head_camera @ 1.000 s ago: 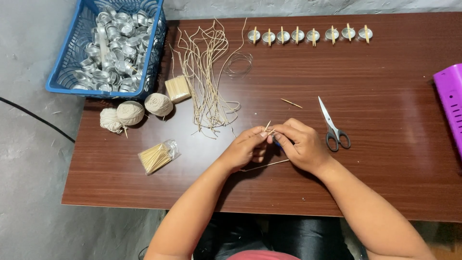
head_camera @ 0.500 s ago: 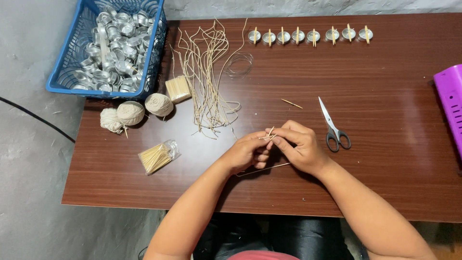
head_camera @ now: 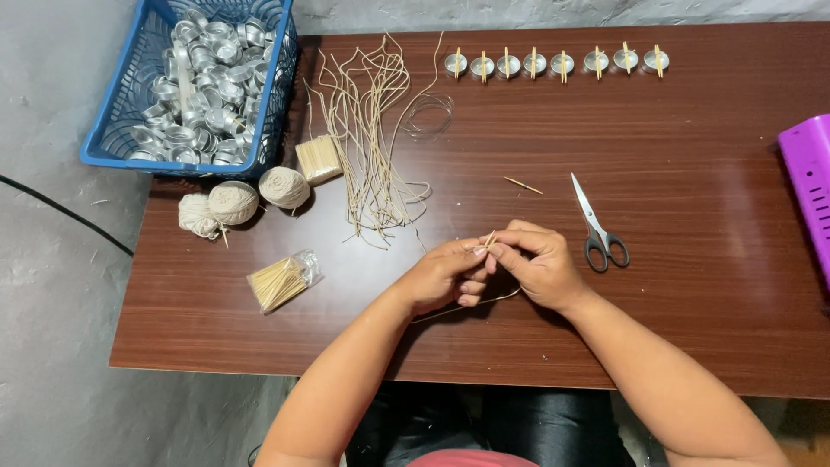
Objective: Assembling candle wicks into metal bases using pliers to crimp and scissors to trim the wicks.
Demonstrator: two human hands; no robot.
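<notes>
— In the middle of the brown wooden counter [head_camera: 692, 285], what are the two hands doing?

— The left hand [head_camera: 445, 277] and the right hand [head_camera: 540, 268] meet there, fingertips touching. Both are closed in a pinch on a small wooden stick [head_camera: 489, 239], and a pale wick string [head_camera: 471, 305] hangs below them onto the counter.

— What lies near?

— Scissors [head_camera: 596, 225] with grey handles lie just beside the right hand. One loose stick [head_camera: 524, 185] is a little further up. To the left there is a bundle of cut wick strings [head_camera: 372, 147], three balls of twine [head_camera: 233, 203] and a clear bag of sticks [head_camera: 281, 281].

— And at the far edge?

— A row of small metal cups [head_camera: 558, 62], each with a stick across it. A blue basket [head_camera: 112, 143] full of empty cups stands at the top left corner.
</notes>
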